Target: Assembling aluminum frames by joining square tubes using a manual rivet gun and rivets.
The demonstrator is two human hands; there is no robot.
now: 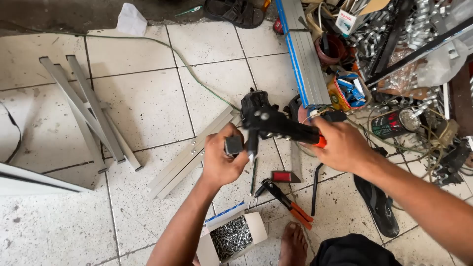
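Right hand [342, 145]: closed around the handle of a black hand riveter [276, 125], held above the tiled floor.
Left hand [221, 160]: pinches a small dark block [233, 145] at the riveter's nose; exact kind unclear.
Hidden: riveter's orange handle end mostly covered by the fingers.
Below: open box of rivets [231, 239], partly cut off by the forearm.

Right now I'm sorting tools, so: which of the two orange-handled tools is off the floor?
The black riveter gripped by the right hand, its nose by the left hand. The other, the pliers, lies on the tiles near the foot.

A black tool [276, 125] with an orange grip end is held; below the right hand [340, 145], black-and-orange pliers [288, 199] are seen on speckled white tiles [143, 103].
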